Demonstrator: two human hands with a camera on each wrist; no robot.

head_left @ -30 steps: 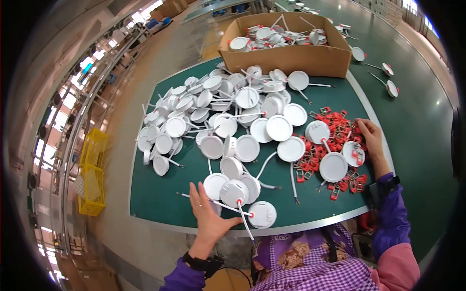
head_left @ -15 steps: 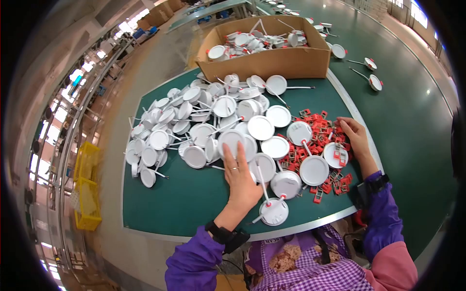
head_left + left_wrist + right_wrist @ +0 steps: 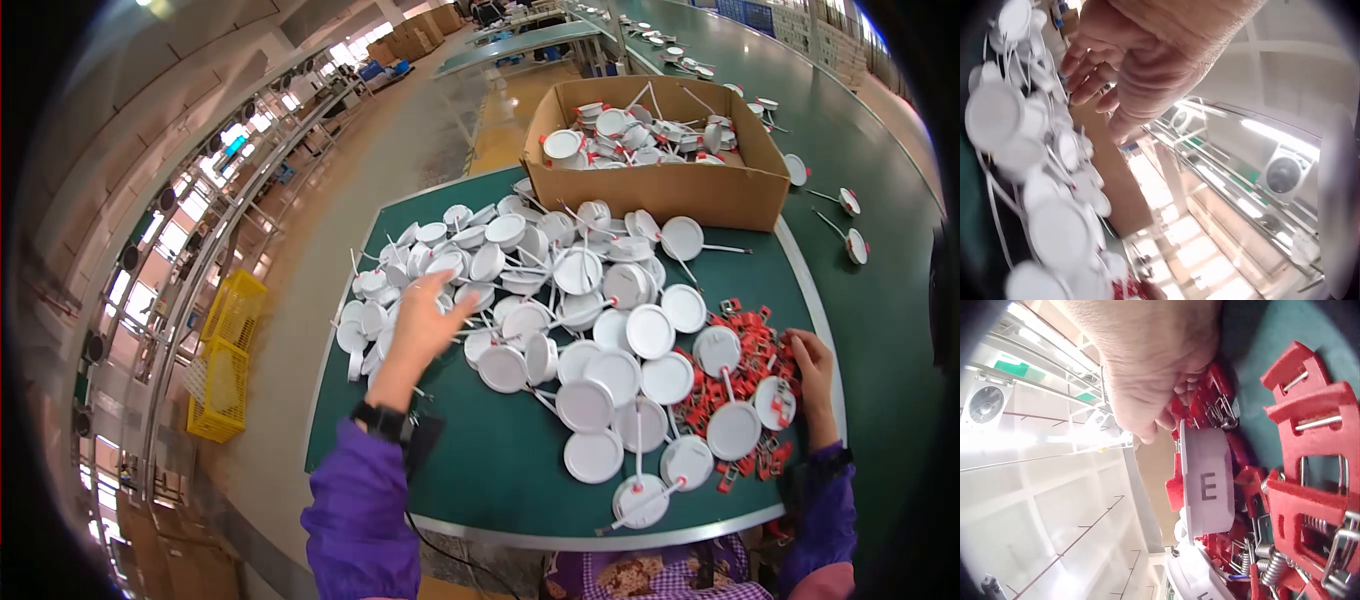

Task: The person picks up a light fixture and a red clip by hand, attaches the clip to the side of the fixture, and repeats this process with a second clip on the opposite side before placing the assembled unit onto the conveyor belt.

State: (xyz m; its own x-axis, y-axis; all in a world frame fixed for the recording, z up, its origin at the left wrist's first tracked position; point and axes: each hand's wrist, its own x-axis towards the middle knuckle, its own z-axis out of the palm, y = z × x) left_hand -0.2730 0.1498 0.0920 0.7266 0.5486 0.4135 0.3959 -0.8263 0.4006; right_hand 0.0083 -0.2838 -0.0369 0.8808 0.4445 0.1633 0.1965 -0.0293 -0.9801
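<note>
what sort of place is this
Probably a factory assembly area, given the heaped round white plastic-looking discs with cables, the piled red clips with metal springs, and the open brown cardboard box holding more discs.

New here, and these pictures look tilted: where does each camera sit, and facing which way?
Head: worn on the head, facing forward and down at the green table; left hand, right hand and purple sleeves show.
Left wrist: worn there, looking past the left hand, which shows, at white discs and ceiling.
Right wrist: worn there, looking past the right hand, which shows, at red clips.
Head and right wrist share the red clips.
</note>
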